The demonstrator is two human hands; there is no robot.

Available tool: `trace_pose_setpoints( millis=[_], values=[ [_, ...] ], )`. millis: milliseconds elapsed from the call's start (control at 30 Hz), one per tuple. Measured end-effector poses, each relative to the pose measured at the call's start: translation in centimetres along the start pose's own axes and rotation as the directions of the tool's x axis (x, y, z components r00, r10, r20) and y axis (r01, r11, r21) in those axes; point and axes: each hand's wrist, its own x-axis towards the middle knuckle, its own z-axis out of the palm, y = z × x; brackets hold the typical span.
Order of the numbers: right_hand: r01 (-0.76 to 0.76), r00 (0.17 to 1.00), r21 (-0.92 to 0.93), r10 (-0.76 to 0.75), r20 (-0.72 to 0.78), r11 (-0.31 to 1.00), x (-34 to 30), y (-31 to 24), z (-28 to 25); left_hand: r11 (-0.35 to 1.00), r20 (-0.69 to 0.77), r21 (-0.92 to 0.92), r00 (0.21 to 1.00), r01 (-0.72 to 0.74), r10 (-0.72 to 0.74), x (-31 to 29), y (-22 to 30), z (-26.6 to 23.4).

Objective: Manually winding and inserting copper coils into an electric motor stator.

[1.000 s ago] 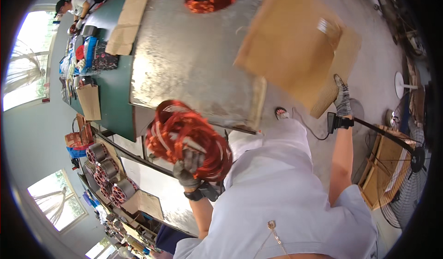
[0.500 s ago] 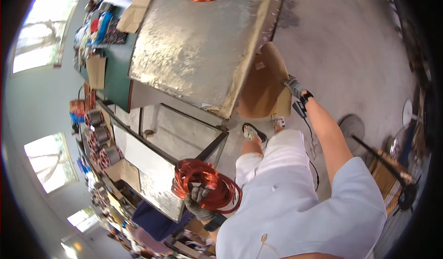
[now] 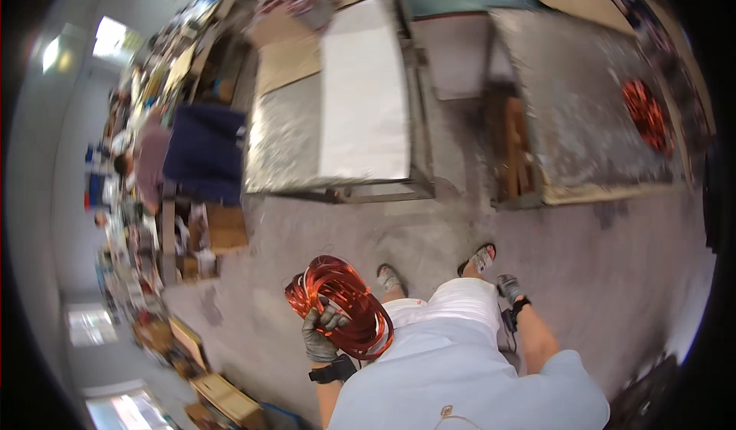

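Observation:
My left hand (image 3: 322, 330), in a grey glove, is closed round a thick bundle of reddish-copper wire coils (image 3: 360, 315). I carry it over the floor, in front of my body on the left. The fingers wrap the bundle's near left side, and a few loose strands stick up at its top. My right hand (image 3: 509, 287), gloved as well, hangs low beside my right leg. Its fingers look loosely extended, with nothing visible in them. Another pile of copper wire coils (image 3: 648, 116) lies on the metal-topped table (image 3: 583, 116) at the far right.
Ahead stands a metal-topped bench (image 3: 284, 146) bearing a white sheet (image 3: 364, 100) and cardboard (image 3: 287, 50). A gap separates it from the right table. Dark blue cloth (image 3: 203, 154) hangs left of the bench, near a person (image 3: 149, 154) and cardboard boxes (image 3: 226, 229). More boxes (image 3: 226, 399) stand lower left.
My view has swung left, so the right table moved to the far right. My right hand has left the brown sheet and dropped to my side. The left still holds the wire coils.

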Motion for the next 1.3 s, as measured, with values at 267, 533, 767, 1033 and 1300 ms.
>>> trace_pose_setpoints(
  millis=[267,533,767,1033,1300],
  values=[
    [0.198,0.937,0.548,-0.322,0.139,0.812,24.3,-34.1,-17.9,0.974,-0.141,-0.060,0.968,-0.217,0.207,-5.2,6.6,-13.6],
    [0.570,0.640,0.549,-0.749,0.171,0.612,33.1,-61.2,-23.5,0.968,-0.204,0.000,0.948,-0.251,0.246,-4.7,20.0,-17.4],
    [0.388,0.740,0.675,-0.649,0.178,0.627,43.5,-71.0,-21.2,0.953,-0.222,0.137,0.930,-0.269,0.294,3.0,31.4,-17.3],
    [0.426,0.751,0.760,-0.661,0.006,0.491,55.3,-86.7,-24.2,0.957,-0.249,0.265,0.950,-0.119,0.187,10.5,46.9,-17.1],
    [0.125,0.929,0.846,-0.359,0.083,0.519,66.4,-87.2,-25.7,0.951,-0.166,0.305,0.981,-0.042,0.096,25.1,60.4,-15.7]
  ],
)
